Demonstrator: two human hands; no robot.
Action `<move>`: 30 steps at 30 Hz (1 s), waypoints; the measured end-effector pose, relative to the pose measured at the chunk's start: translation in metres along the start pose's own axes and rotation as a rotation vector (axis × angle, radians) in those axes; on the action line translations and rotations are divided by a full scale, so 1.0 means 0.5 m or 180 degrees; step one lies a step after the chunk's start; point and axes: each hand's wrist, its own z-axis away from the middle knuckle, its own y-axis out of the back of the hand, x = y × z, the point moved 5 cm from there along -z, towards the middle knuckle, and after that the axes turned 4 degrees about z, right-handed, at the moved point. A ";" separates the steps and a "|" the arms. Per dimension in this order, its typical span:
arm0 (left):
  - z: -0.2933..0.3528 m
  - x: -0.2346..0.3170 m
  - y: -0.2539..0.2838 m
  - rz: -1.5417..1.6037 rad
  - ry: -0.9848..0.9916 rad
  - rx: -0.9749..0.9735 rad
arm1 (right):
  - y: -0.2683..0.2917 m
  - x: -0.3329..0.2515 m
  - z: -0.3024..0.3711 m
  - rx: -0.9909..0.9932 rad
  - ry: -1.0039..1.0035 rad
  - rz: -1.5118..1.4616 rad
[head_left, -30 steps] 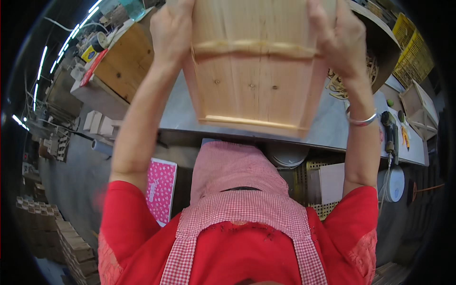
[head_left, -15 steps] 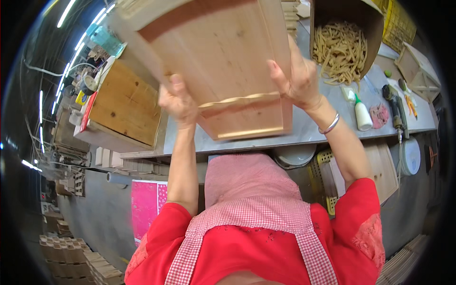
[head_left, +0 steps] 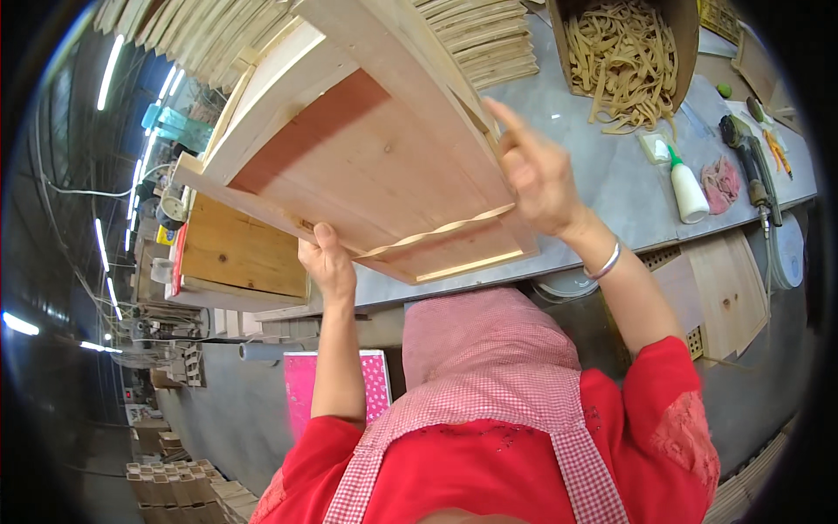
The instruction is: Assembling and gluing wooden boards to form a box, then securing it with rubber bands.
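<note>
In front of me, tilted above the bench, is a pale wooden box frame point(head_left: 367, 157) with a recessed panel and a wavy-edged strip across its lower part. My left hand point(head_left: 330, 266) is closed on its near left edge, thumb on the front and the other fingers hidden behind. At the frame's right edge is my right hand point(head_left: 543, 179), index finger stretched out along the side and fingers apart. Whether that hand touches the wood is hard to tell. A silver bracelet point(head_left: 604, 260) circles my right wrist.
Right on the grey bench point(head_left: 602, 188) are a box of tan strips point(head_left: 628, 61), a white glue bottle point(head_left: 690, 192), a pink cloth point(head_left: 721, 185) and a power tool point(head_left: 746, 153). Stacked wooden pieces point(head_left: 480, 39) stand behind. A brown wooden box point(head_left: 244, 244) sits left.
The box frame has turned, bringing its left side and top into view. My right hand has loosened from the right edge, its index finger now stretched. My left hand still grips the left edge.
</note>
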 end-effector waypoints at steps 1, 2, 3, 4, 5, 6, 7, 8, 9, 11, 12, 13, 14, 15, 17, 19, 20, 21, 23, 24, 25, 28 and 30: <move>-0.008 0.005 0.005 -0.0268 -0.0116 -0.0293 | 0.007 0.054 0.017 0.0124 -0.1008 -0.0470; -0.022 0.024 0.024 -0.0351 -0.0557 0.0059 | 0.006 0.110 0.045 0.0241 -0.2010 -0.0950; -0.042 0.077 0.037 -0.0646 -0.0649 0.0242 | 0.003 0.167 0.070 -0.0027 -0.2295 -0.0542; -0.071 0.141 0.049 -0.0931 -0.0755 0.0427 | -0.008 0.229 0.094 -0.0287 -0.2573 -0.0132; -0.101 0.195 0.076 -0.0853 -0.1182 0.0542 | -0.035 0.261 0.101 -0.0279 -0.2560 -0.0173; -0.125 0.243 0.089 -0.0742 -0.1595 0.0644 | -0.060 0.293 0.114 -0.0421 -0.2580 0.0103; -0.148 0.304 0.064 -0.0941 -0.1977 0.0449 | -0.081 0.321 0.121 -0.0559 -0.2589 0.0390; -0.172 0.364 0.033 -0.1158 -0.2360 0.0266 | -0.102 0.338 0.118 -0.0552 -0.2563 0.0377; -0.196 0.407 -0.003 -0.1061 -0.2635 -0.0012 | -0.125 0.353 0.118 -0.0646 -0.2758 0.0303; -0.244 0.467 -0.090 -0.0751 -0.2975 -0.0650 | -0.143 0.374 0.111 -0.0705 -0.2942 0.0247; -0.262 0.482 -0.131 -0.0541 -0.3025 -0.1020 | -0.149 0.385 0.118 -0.0861 -0.3215 0.0030; -0.277 0.485 -0.156 -0.0801 -0.3072 -0.1341 | -0.157 0.389 0.114 -0.1029 -0.3446 -0.0212; -0.284 0.487 -0.176 -0.1063 -0.3106 -0.1664 | -0.155 0.389 0.106 -0.1012 -0.3418 -0.0217; -0.269 0.495 -0.193 -0.0765 -0.2477 -0.1768 | -0.156 0.385 0.099 -0.1155 -0.3411 -0.0299; -0.283 0.488 -0.191 -0.0675 -0.2520 -0.1816 | -0.156 0.379 0.087 -0.1297 -0.3379 -0.0397; -0.282 0.486 -0.206 -0.0521 -0.2489 -0.1825 | -0.139 0.379 0.085 -0.1369 -0.3597 -0.0219; -0.288 0.483 -0.218 -0.0523 -0.2485 -0.1844 | -0.139 0.397 0.075 -0.1367 -0.3612 -0.0230; -0.291 0.482 -0.235 -0.0390 -0.2404 -0.1934 | -0.122 0.423 0.049 -0.1111 -0.3309 0.0132; -0.290 0.489 -0.226 -0.0248 -0.2321 -0.1940 | -0.093 0.392 -0.010 -0.0885 -0.2931 0.0529; -0.293 0.488 -0.223 -0.0271 -0.2144 -0.2019 | -0.080 0.332 -0.078 -0.0344 -0.2492 0.0229; -0.295 0.484 -0.213 -0.0308 -0.1947 -0.2084 | -0.072 0.278 -0.121 0.0167 -0.2046 -0.0096; -0.290 0.495 -0.184 -0.0276 -0.1809 -0.1960 | -0.066 0.180 -0.122 0.0005 -0.1802 -0.0251; -0.287 0.500 -0.210 -0.0455 -0.2030 -0.1972 | -0.054 0.224 -0.042 -0.0325 -0.1680 0.0500</move>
